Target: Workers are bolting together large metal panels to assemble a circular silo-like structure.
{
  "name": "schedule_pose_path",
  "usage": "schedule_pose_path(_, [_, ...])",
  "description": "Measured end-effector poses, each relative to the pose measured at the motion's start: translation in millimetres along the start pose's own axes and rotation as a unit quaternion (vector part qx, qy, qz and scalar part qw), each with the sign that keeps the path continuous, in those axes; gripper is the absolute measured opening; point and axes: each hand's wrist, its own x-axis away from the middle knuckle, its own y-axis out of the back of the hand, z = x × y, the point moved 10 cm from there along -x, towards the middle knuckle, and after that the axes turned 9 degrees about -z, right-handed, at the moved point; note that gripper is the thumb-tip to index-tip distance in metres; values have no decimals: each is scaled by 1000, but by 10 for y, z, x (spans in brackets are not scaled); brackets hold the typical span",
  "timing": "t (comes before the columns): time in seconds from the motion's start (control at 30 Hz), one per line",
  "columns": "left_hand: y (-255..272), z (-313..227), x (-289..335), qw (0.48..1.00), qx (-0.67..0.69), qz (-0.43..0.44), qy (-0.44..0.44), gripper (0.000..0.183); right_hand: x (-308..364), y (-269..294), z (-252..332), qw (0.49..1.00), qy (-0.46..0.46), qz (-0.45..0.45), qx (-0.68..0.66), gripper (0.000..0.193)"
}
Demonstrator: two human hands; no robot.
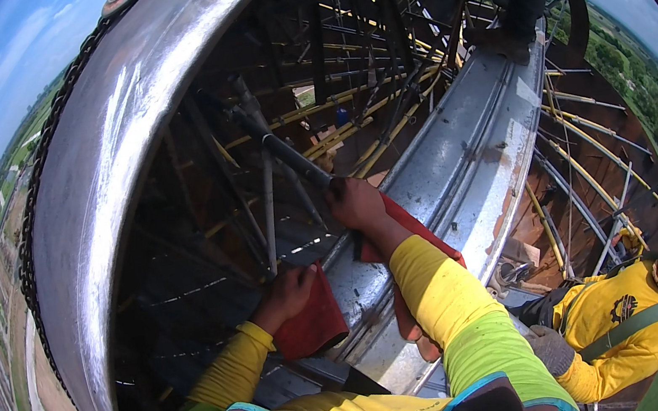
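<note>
My right hand (359,205) is closed around the near end of a dark round bar (287,152), which slants away to the upper left. Lower down on the left, my left hand (287,297) has its fingers curled by the foot of a thin grey pole (271,214); what they grip is hidden. Red leather (312,319), perhaps part of a glove, lies against that hand. Another red leather piece (426,229) sits beneath my right wrist and hangs over the metal plank (458,160).
A curved shiny steel rim (98,197) with a chain (27,208) rises on the left, high above fields. Yellow and grey poles (594,157) fill the drop below. One person's boot (505,43) stands on the plank's far end. A gloved person in yellow (626,314) is at lower right.
</note>
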Motion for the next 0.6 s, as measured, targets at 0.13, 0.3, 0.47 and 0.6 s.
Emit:
schedule_pose_path(0.13, [3, -41, 1, 1000, 5, 5, -2, 51, 6, -13, -32, 1000, -6, 0, 2, 33])
schedule_pose_path(0.3, [18, -88, 31, 1000, 17, 12, -2, 51, 16, -22, -37, 1000, -2, -5, -4, 33])
schedule_pose_path(0.47, [30, -83, 42, 1000, 5, 15, 0, 51, 33, -24, -30, 1000, -5, 0, 1, 32])
schedule_pose_path(0.6, [55, -108, 42, 1000, 3, 5, -3, 51, 33, -13, -36, 1000, -11, 0, -6, 33])
